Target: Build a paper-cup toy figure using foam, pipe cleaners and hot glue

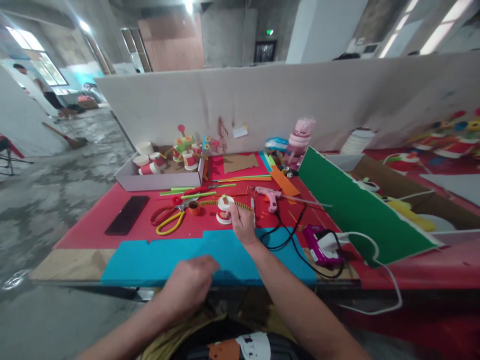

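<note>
An upturned white paper cup (223,218) with a red band stands on the red table cover. Coiled yellow-brown strips stick out from both its sides, and small green bits sit on top. At the cup's right side is my right hand (243,225), its thumb and fingers closed on the cup's edge. My left hand (193,282) is over the front edge of the blue sheet (161,257), smeared by motion, with its fingers seemingly curled. Left of the cup are a small orange paper ring (194,208) and scissors (170,222) with yellow and red handles.
A pink glue gun (269,196) lies right of the cup, its black cable running to a purple power socket (323,250). A phone (127,215) lies left. Behind stands a white box (161,181) with cups and finished figures. A green board (356,210) leans right.
</note>
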